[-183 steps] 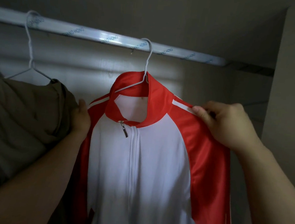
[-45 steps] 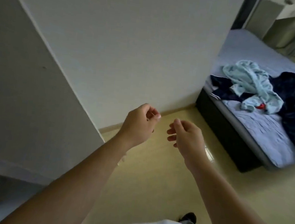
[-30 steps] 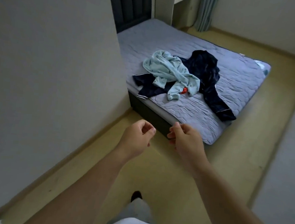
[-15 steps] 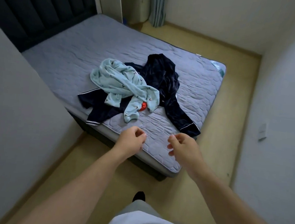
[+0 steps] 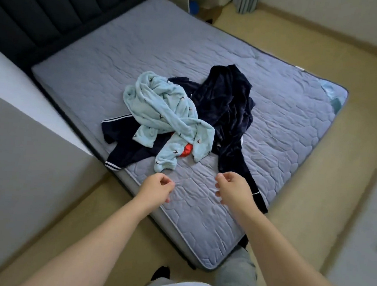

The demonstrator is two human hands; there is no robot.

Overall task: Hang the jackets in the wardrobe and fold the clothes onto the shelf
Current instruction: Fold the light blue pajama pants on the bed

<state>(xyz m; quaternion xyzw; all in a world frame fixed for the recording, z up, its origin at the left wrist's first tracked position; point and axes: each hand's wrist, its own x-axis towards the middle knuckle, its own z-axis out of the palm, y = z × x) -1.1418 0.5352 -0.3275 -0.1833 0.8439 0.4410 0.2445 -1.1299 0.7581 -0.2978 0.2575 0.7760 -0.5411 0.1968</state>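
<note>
Clothes for this task lie in one pile on the bed, and we describe from near to far. Nearest we see our own grey trouser leg [image 5: 237,277] and one dark foot [image 5: 160,273] on the yellowish floor [image 5: 116,225]. Above them both forearms reach forward over the near corner of the grey quilted mattress [image 5: 199,214]. Our left hand [image 5: 156,189] hovers with loosely curled fingers and holds nothing. Our right hand [image 5: 234,191] is also relaxed, fingers a little bent, grasping nothing (it is just beside the dark trouser leg, and we cannot tell if it touches it).

Farther on is the pile. A light blue garment [image 5: 162,115] with small dark marks lies crumpled on top. Under its near edge a small red piece [image 5: 186,153] shows. A dark navy garment with white stripes [image 5: 123,146] comes out on the left side, and dark navy trousers [image 5: 229,105] spread to the right, with one leg reaching the near right edge of the mattress.

At the far left stands the dark padded headboard [image 5: 42,9]. A white wall panel [image 5: 17,162] is near on the left. Far behind the bed a curtain [image 5: 245,0] hangs.
</note>
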